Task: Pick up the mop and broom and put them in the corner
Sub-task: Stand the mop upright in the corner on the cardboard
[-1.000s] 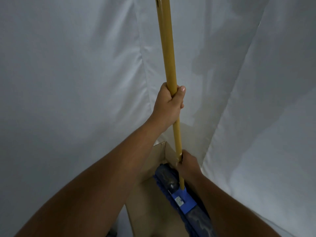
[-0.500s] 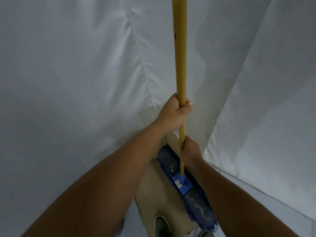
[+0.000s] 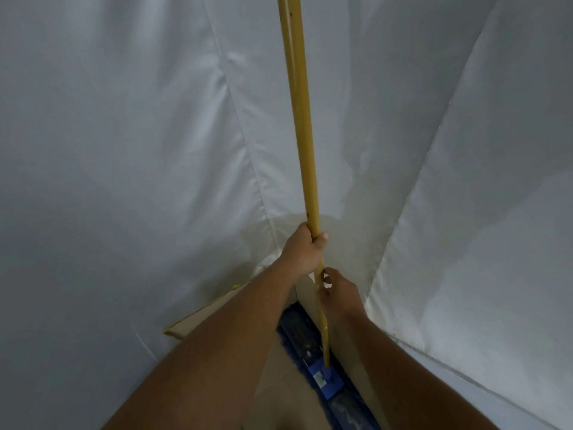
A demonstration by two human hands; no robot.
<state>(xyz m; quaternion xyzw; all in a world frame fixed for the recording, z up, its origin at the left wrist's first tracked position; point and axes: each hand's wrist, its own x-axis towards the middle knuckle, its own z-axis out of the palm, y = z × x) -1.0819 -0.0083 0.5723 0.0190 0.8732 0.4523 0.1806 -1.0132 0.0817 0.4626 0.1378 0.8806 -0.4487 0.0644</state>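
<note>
- The blue mop head [image 3: 325,378] lies nearest, below both hands, flat on a brown cardboard floor [image 3: 285,392] and close along a cardboard wall [image 3: 356,370] on its right side.
- The yellow mop handle [image 3: 305,156] rises from the blue bracket on that head, passes between the 2 forearms and runs up out of the top of the view, nearly upright.
- The right hand [image 3: 339,288] sits lower on the handle; its fingertips touch the pole, yet I cannot tell whether it grips firmly or only steadies.
- The left hand [image 3: 302,248] is just above it, clenched around the handle, thumb showing on the far side.
- Beyond both hands, 2 white sheets [image 3: 139,150] meet in a fold, which I take as the corner [image 3: 335,237].
- Step in hand, as I judge it: the mop is being stood in the corner, so part 1 of the task is nearly finished.
- Next move calls for tipping the handle's top away from the hands until it rests in the fold, then letting go gently; soft fabric may give, so the pole could slide.
- No broom is in view; it remains to be fetched.
</note>
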